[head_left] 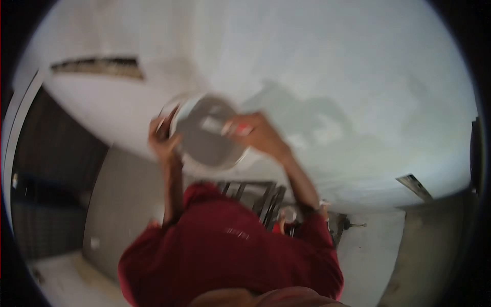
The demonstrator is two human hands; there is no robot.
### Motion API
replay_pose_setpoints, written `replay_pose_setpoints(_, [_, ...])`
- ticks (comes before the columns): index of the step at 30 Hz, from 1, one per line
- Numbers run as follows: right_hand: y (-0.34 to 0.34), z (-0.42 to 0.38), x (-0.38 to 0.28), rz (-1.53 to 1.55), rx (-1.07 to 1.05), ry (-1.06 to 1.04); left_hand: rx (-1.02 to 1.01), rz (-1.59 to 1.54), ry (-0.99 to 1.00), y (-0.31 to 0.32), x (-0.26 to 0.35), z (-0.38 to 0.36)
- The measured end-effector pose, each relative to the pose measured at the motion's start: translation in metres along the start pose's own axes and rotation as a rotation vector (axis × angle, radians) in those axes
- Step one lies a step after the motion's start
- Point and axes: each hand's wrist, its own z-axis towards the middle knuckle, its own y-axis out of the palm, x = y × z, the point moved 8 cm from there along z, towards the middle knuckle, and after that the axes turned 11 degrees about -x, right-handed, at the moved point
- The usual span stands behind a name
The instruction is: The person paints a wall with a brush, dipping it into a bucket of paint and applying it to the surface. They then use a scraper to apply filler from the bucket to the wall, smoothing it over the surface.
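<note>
A round bucket [208,134], its inside grey, is tilted toward the camera in front of a pale wall. My left hand [164,139] grips its left rim, fingers wrapped round the edge. My right hand [257,134] is closed on a tool with a red and white handle [240,128]. The tool's pale, blurred end [212,124] lies over the bucket's grey inside. Whether it touches the contents cannot be made out.
The pale wall [368,92] has one narrow opening [99,67] at upper left and another [414,187] at lower right. Dark ladder-like bars [266,199] stand below the bucket. Beyond them, another person [286,225] is partly visible near a round container.
</note>
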Motion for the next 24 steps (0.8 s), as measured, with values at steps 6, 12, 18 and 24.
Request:
replay_pose_setpoints(6, [0.011,0.032,-0.003,-0.055,-0.075,0.218,0.043,-0.129,-0.143,0.007,-0.002,-0.002])
replay_pose_setpoints(12, [0.008,0.035,-0.019,-0.033,-0.09,0.04,0.022,-0.08,-0.122,0.042,0.022,-0.005])
replay_pose_setpoints(18, [0.019,0.036,-0.013,-0.047,-0.086,-0.078,0.027,-0.11,-0.108,0.046,0.022,-0.005])
replay_pose_setpoints(24, [0.0,0.024,-0.009,-0.005,-0.073,0.136,0.095,-0.103,-0.124,0.041,0.017,-0.006])
